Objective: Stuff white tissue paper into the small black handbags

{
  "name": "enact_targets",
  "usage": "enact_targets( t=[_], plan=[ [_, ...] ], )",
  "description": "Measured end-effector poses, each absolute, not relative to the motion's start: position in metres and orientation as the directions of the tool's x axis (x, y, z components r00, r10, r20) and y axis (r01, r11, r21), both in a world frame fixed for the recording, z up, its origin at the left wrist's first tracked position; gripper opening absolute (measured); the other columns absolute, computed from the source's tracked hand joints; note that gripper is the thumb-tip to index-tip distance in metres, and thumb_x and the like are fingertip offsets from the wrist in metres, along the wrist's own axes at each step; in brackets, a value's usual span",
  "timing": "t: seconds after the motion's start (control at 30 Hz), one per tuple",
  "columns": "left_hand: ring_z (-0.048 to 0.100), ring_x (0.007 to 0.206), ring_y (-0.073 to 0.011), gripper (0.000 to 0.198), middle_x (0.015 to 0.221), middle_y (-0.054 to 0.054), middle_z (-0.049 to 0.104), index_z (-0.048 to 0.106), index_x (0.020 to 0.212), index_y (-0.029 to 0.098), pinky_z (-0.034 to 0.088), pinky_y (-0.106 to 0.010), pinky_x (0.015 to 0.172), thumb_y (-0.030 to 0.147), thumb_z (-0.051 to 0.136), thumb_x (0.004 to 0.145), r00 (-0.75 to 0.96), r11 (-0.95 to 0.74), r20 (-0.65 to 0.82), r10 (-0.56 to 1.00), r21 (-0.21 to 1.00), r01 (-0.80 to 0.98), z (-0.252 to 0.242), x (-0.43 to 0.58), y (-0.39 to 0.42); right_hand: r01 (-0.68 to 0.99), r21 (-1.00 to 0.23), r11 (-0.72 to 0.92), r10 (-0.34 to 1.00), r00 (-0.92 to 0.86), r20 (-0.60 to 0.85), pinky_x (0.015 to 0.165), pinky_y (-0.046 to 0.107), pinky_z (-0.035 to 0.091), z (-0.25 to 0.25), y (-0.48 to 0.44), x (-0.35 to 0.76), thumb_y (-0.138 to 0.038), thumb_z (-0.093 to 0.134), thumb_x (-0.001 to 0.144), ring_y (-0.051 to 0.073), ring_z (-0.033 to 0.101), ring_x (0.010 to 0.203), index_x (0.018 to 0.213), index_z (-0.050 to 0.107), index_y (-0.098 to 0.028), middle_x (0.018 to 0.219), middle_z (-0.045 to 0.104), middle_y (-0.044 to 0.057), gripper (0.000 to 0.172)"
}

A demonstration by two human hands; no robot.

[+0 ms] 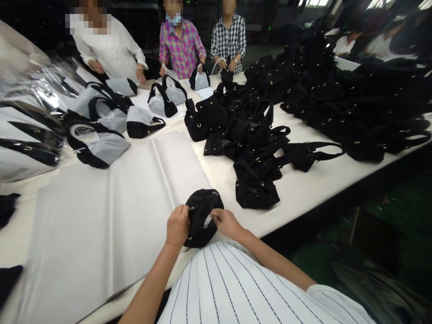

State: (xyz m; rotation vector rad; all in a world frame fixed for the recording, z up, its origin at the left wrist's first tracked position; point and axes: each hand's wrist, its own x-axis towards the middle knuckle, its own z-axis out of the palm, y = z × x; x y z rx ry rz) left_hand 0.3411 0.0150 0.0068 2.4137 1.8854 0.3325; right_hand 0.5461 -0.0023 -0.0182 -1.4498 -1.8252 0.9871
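A small black fabric bag [202,211] rests at the near edge of the white table [313,184], its mouth facing me. My left hand [177,226] is closed on the bag's left rim. My right hand [227,222] pinches the right rim, where a bit of white paper shows inside. Both forearms reach in from below, above my striped shirt. A large sheet of white tissue paper [111,216] lies flat just left of the bag.
A heap of black bags [249,139] lies mid-table, and a far larger pile [354,94] fills the right end. Paper-stuffed bags [97,144] stand at the left beside clear plastic sleeves [27,90]. Three people [182,45] work at the far side. The table edge drops off at right.
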Motion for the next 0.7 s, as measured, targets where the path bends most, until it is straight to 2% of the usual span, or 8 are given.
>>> enact_targets(
  t=[0.07, 0.13, 0.2, 0.33, 0.4, 0.5, 0.57, 0.7],
  plan=[
    [0.058, 0.084, -0.0213, 0.022, 0.09, -0.007, 0.06, 0.054, 0.092, 0.019, 0.042, -0.03, 0.068, 0.005, 0.041, 0.082, 0.239, -0.241, 0.028, 0.971, 0.125, 0.963, 0.013, 0.339, 0.028, 0.564, -0.818, 0.113, 0.992, -0.107, 0.063, 0.089, 0.03, 0.048, -0.016, -0.013, 0.559, -0.007, 0.044, 0.08, 0.019, 0.065, 0.096, 0.095, 0.07, -0.023, 0.102, 0.071, 0.002, 0.034],
    [0.058, 0.082, -0.0195, 0.019, 0.092, -0.006, 0.059, 0.052, 0.095, 0.019, 0.039, -0.028, 0.064, 0.009, 0.039, 0.086, 0.3, -0.297, -0.028, 0.953, 0.096, 0.95, 0.016, 0.336, 0.038, 0.625, -0.781, 0.006, 0.997, 0.051, 0.049, 0.084, 0.031, 0.048, -0.017, -0.021, 0.569, -0.013, 0.049, 0.084, 0.019, 0.066, 0.088, 0.096, 0.069, -0.022, 0.099, 0.07, 0.004, 0.025],
    [0.058, 0.08, -0.0179, 0.018, 0.095, -0.006, 0.058, 0.051, 0.098, 0.02, 0.037, -0.026, 0.059, 0.012, 0.037, 0.09, 0.343, -0.34, -0.036, 0.939, 0.077, 0.937, 0.016, 0.335, 0.044, 0.642, -0.755, -0.133, 0.987, 0.155, -0.042, 0.077, 0.031, 0.048, -0.021, -0.024, 0.575, -0.024, 0.056, 0.086, 0.018, 0.065, 0.077, 0.1, 0.065, -0.02, 0.089, 0.069, 0.004, 0.017],
    [0.061, 0.084, -0.0191, 0.022, 0.104, -0.008, 0.058, 0.053, 0.102, 0.019, 0.037, -0.026, 0.058, 0.013, 0.034, 0.091, 0.39, -0.389, -0.028, 0.92, 0.052, 0.92, 0.011, 0.341, 0.042, 0.443, -0.817, -0.37, 0.927, 0.123, -0.354, 0.062, 0.028, 0.045, -0.04, -0.019, 0.569, -0.047, 0.061, 0.084, 0.017, 0.062, 0.062, 0.105, 0.055, -0.019, 0.068, 0.063, -0.002, 0.035],
    [0.062, 0.087, -0.0205, 0.027, 0.108, -0.01, 0.06, 0.052, 0.112, 0.019, 0.039, -0.028, 0.061, 0.014, 0.035, 0.091, 0.416, -0.412, -0.051, 0.908, 0.07, 0.909, 0.011, 0.347, 0.039, 0.377, -0.824, -0.423, 0.905, 0.123, -0.408, 0.056, 0.026, 0.041, -0.047, -0.013, 0.561, -0.052, 0.065, 0.079, 0.016, 0.058, 0.056, 0.101, 0.052, -0.02, 0.064, 0.06, -0.004, 0.041],
    [0.065, 0.084, -0.0223, 0.034, 0.107, -0.011, 0.065, 0.046, 0.125, 0.018, 0.041, -0.03, 0.063, 0.019, 0.038, 0.092, 0.384, -0.374, -0.092, 0.919, 0.11, 0.921, 0.016, 0.354, 0.036, 0.461, -0.818, -0.344, 0.937, 0.232, -0.263, 0.057, 0.025, 0.038, -0.043, -0.002, 0.551, -0.032, 0.066, 0.075, 0.014, 0.053, 0.056, 0.085, 0.051, -0.021, 0.058, 0.054, -0.006, 0.02],
    [0.066, 0.085, -0.0245, 0.033, 0.103, -0.011, 0.067, 0.048, 0.124, 0.018, 0.041, -0.031, 0.064, 0.023, 0.039, 0.093, 0.322, -0.31, -0.095, 0.942, 0.124, 0.943, 0.02, 0.355, 0.037, 0.506, -0.829, -0.238, 0.96, 0.252, -0.121, 0.059, 0.024, 0.036, -0.029, 0.003, 0.548, -0.016, 0.056, 0.074, 0.013, 0.049, 0.054, 0.08, 0.052, -0.022, 0.052, 0.047, -0.008, 0.009],
    [0.066, 0.091, -0.0242, 0.028, 0.102, -0.01, 0.068, 0.052, 0.118, 0.02, 0.044, -0.03, 0.07, 0.022, 0.041, 0.093, 0.287, -0.276, -0.055, 0.956, 0.158, 0.948, 0.027, 0.366, 0.042, 0.519, -0.853, -0.052, 0.981, 0.186, 0.053, 0.056, 0.024, 0.037, -0.005, 0.001, 0.551, -0.013, 0.045, 0.077, 0.013, 0.048, 0.049, 0.097, 0.06, -0.022, 0.05, 0.049, -0.007, 0.026]
  ],
)
